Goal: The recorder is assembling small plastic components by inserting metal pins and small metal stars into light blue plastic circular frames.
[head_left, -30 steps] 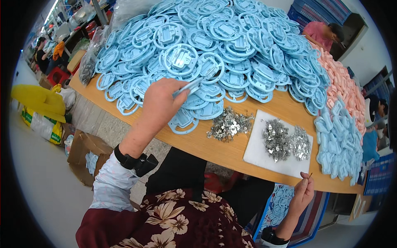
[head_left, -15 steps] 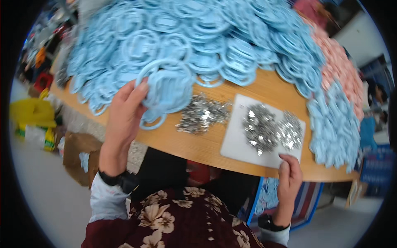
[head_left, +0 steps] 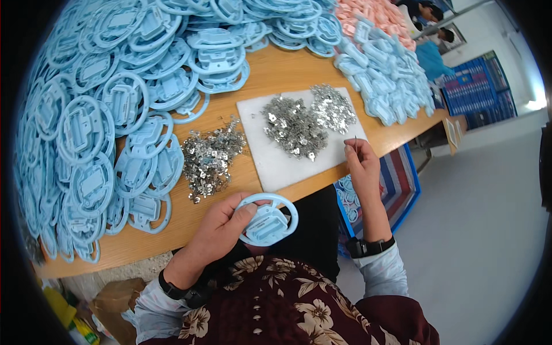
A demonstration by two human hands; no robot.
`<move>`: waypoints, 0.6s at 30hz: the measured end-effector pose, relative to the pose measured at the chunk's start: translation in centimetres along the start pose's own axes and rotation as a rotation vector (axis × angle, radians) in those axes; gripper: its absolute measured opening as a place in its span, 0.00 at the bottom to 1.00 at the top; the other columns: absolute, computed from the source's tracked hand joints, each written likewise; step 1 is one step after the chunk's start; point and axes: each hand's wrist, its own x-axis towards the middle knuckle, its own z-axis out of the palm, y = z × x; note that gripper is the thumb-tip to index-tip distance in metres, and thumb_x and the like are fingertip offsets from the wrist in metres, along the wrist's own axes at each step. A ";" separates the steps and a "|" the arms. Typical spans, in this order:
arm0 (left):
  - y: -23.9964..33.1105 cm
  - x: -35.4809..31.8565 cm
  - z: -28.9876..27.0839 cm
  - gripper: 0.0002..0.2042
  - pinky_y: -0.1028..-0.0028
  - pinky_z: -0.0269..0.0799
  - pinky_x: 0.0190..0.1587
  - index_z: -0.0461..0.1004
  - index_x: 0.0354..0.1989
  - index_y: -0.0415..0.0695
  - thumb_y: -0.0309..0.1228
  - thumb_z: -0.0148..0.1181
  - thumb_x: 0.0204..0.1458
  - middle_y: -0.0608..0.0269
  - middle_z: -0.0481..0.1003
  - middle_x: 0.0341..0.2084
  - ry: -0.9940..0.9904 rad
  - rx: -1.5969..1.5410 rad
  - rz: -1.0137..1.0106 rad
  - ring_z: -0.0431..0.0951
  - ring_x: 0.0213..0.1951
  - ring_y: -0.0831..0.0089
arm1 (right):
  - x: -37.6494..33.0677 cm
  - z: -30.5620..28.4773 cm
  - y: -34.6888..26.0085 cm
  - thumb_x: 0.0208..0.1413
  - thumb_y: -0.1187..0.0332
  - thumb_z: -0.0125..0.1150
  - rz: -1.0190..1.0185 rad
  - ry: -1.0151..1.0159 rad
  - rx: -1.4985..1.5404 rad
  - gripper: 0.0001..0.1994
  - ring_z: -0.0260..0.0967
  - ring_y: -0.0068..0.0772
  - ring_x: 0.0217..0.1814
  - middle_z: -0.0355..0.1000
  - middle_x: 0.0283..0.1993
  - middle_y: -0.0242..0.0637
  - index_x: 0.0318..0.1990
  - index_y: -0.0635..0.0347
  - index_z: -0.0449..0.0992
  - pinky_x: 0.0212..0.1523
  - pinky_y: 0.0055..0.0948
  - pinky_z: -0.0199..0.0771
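Note:
My left hand (head_left: pixel 221 229) grips a light blue plastic ring-shaped part (head_left: pixel 269 225), like a toy steering wheel. Its recessed middle faces up, and it hangs in front of the table's near edge, over my lap. The thumb lies on top of the part; the other fingers are mostly hidden behind it. At the white board's near right corner, my right hand (head_left: pixel 363 167) is closed in a pinch. A thin dark pointed thing (head_left: pixel 356 141) sticks up from its fingertips. On the white board (head_left: pixel 261 167) lie two heaps of small shiny metal pieces (head_left: pixel 293 127).
Another heap of metal pieces (head_left: pixel 211 161) lies on the wooden table (head_left: pixel 287 69). A large pile of blue ring parts (head_left: pixel 92 132) covers the left. Smaller blue parts (head_left: pixel 382 75) and pink parts (head_left: pixel 374 20) lie at the far right. A blue-rimmed bin (head_left: pixel 411 167) stands below the table.
The view has swung to the right. My left hand, holding several blue parts before, now has one visible part, lower and nearer my body. My right hand has come to the board's corner.

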 end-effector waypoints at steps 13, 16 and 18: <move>-1.4 -0.4 -0.6 0.11 0.80 0.71 0.40 0.78 0.45 0.37 0.32 0.53 0.65 0.68 0.79 0.34 0.007 0.076 0.145 0.75 0.36 0.86 | 0.6 1.8 0.0 0.58 0.69 0.65 -0.113 -0.131 -0.185 0.10 0.74 0.25 0.35 0.78 0.35 0.37 0.45 0.62 0.80 0.40 0.27 0.74; -1.3 -0.5 -0.3 0.11 0.81 0.70 0.38 0.78 0.44 0.38 0.32 0.54 0.64 0.70 0.78 0.33 0.066 0.110 0.155 0.74 0.34 0.86 | 1.2 1.8 -0.8 0.58 0.68 0.64 -0.144 -0.171 -0.240 0.09 0.74 0.29 0.35 0.78 0.36 0.41 0.43 0.63 0.80 0.40 0.29 0.74; -1.4 -0.4 0.0 0.11 0.81 0.70 0.38 0.78 0.44 0.38 0.33 0.55 0.64 0.71 0.78 0.32 0.105 0.123 0.158 0.74 0.34 0.86 | 1.5 1.5 -1.0 0.57 0.68 0.64 -0.161 -0.198 -0.228 0.09 0.75 0.33 0.36 0.78 0.37 0.44 0.42 0.63 0.80 0.40 0.31 0.74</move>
